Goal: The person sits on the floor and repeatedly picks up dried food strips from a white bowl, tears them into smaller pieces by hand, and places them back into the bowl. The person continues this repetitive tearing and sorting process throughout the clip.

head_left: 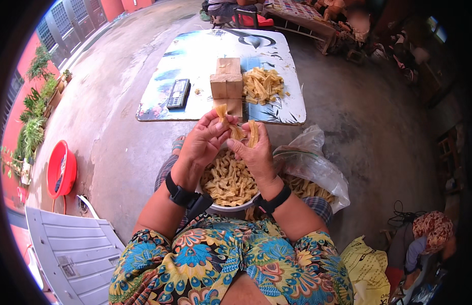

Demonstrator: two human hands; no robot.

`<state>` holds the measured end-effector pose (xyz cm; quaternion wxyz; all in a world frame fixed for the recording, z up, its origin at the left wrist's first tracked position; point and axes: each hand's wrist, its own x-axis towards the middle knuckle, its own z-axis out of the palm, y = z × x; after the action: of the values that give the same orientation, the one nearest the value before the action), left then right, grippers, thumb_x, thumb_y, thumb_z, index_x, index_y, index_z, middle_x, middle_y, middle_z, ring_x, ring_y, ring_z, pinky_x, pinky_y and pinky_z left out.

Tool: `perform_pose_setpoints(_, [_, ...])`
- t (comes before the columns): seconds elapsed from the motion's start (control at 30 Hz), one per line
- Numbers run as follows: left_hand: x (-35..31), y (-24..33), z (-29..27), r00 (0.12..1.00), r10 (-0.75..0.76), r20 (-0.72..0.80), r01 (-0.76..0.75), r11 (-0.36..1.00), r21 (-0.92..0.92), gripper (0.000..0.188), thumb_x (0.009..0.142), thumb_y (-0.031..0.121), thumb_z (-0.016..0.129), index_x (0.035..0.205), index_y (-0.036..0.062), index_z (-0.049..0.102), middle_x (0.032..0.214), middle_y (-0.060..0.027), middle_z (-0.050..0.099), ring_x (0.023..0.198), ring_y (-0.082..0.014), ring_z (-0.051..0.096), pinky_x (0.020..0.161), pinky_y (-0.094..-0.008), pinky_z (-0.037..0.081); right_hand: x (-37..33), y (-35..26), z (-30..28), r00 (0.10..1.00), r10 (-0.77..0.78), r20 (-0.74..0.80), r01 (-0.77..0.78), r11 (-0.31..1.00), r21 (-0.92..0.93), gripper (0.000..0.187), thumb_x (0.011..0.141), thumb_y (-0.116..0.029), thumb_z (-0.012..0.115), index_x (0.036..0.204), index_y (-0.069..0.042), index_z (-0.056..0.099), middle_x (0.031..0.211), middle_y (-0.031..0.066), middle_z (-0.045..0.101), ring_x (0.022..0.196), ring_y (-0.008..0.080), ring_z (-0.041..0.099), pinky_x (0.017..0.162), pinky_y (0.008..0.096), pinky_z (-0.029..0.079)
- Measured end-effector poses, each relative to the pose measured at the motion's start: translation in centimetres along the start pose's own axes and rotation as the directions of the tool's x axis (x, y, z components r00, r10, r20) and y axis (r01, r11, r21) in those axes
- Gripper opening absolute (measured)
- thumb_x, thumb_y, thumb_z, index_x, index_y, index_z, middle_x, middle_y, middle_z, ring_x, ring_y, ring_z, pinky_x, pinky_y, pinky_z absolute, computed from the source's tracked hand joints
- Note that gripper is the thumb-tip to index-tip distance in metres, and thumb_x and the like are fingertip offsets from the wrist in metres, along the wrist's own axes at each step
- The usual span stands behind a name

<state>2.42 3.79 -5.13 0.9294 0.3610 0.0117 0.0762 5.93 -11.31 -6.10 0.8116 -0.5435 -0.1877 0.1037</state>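
Above a white bowl (229, 208) full of twisted yellow-brown strips (230, 180), my two hands are close together. My left hand (205, 140) pinches a flattened yellowish strip (222, 112) that sticks up past its fingers and seems to continue between the hands. In my right hand (255, 155) another yellowish strip (253, 133) stands upright between thumb and fingers. Whether the pieces are joined cannot be told, and their exact kind is unclear. Just beyond, on a low painted table (195, 51), a pile of flat yellow strips (264, 85) lies beside wooden blocks (226, 85).
A black keypad phone (178, 93) lies on the table's left part. Right of the bowl is a clear plastic bag (312, 162) with more strips. A red basin (61, 169) and a white panel (76, 254) are at left. Another person (424, 244) is at lower right.
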Motion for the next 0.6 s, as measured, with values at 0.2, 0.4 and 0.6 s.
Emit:
perform_pose_setpoints(0.2, [-0.1, 0.1, -0.2, 0.989, 0.118, -0.093, -0.104, 0.984, 0.145, 0.038, 0.086, 0.003, 0.064, 0.121, 0.0015, 0.049, 0.108, -0.0138, 0.062, 0.103, -0.0232, 0.061, 0.084, -0.0301, 0.052, 1.9, 0.2, -0.2, 0.997, 0.015, 0.071, -0.008, 0.995, -0.097, 0.007, 0.092, -0.004, 0.057, 0.098, -0.001, 0.056, 0.077, 0.0049, 0.061, 0.053, 0.0071, 0.050, 0.048, 0.0194, 0.042])
perform_pose_setpoints(0.4, [0.8, 0.5, -1.5, 0.994, 0.056, -0.092, -0.024, 0.948, 0.318, 0.020, 0.083, 0.006, 0.069, 0.100, 0.0047, 0.059, 0.080, -0.0012, 0.060, 0.057, -0.0069, 0.051, 0.051, -0.0191, 0.040, 3.6, 0.5, 0.1, 0.995, 0.029, 0.098, -0.023, 0.998, -0.066, 0.003, 0.090, -0.003, 0.058, 0.091, -0.002, 0.056, 0.073, 0.0034, 0.060, 0.052, 0.0067, 0.051, 0.047, 0.0202, 0.042])
perform_pose_setpoints(0.6, [3.1, 0.0, -2.1, 0.977, 0.166, -0.136, -0.115, 0.939, 0.325, 0.016, 0.085, 0.008, 0.067, 0.097, 0.0040, 0.057, 0.075, -0.0018, 0.059, 0.058, -0.0088, 0.052, 0.050, -0.0215, 0.040, 6.4, 0.7, 0.7, 0.997, 0.036, 0.061, -0.030, 0.996, -0.085, 0.006, 0.088, -0.001, 0.060, 0.088, -0.002, 0.054, 0.070, 0.0028, 0.058, 0.051, 0.0075, 0.052, 0.048, 0.0209, 0.044])
